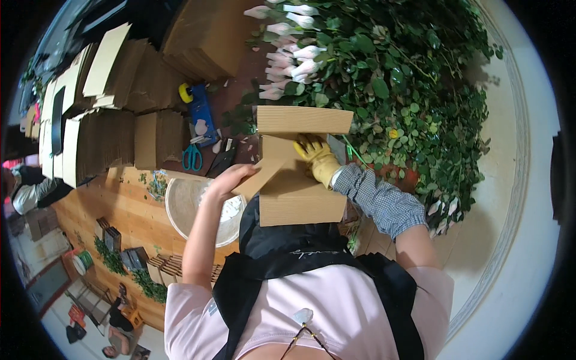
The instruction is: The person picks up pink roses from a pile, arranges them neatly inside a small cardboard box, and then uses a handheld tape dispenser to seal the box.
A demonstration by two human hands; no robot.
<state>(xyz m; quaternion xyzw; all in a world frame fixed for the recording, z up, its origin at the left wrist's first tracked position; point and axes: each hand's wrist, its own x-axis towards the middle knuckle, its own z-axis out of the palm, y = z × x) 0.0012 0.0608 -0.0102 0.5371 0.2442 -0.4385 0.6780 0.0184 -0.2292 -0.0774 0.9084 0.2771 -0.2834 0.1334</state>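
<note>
A corrugated cardboard wrapper (302, 209), partly folded with raised flaps, lies in front of my black apron (288, 243). My left hand (231, 181), bare, pinches a slanting cardboard flap (265, 174) at its outer left end. On the inner face of the cardboard rests my right hand (317, 159), in a yellow glove with a checked sleeve cover (382, 198) above it. Its fingertips touch the board below the far ribbed flap (305, 119); whether they grip anything is unclear. A grey sheet (336, 148) and a green strip (355, 152) show beside the glove.
Leafy rose stems (405, 90) are heaped at right, with pale wrapped buds (308, 54). Left are cardboard stacks (108, 139), teal-handled scissors (192, 157), a blue tape dispenser (201, 112) and a white bucket (180, 220). Another person (119, 333) sits far off at lower left.
</note>
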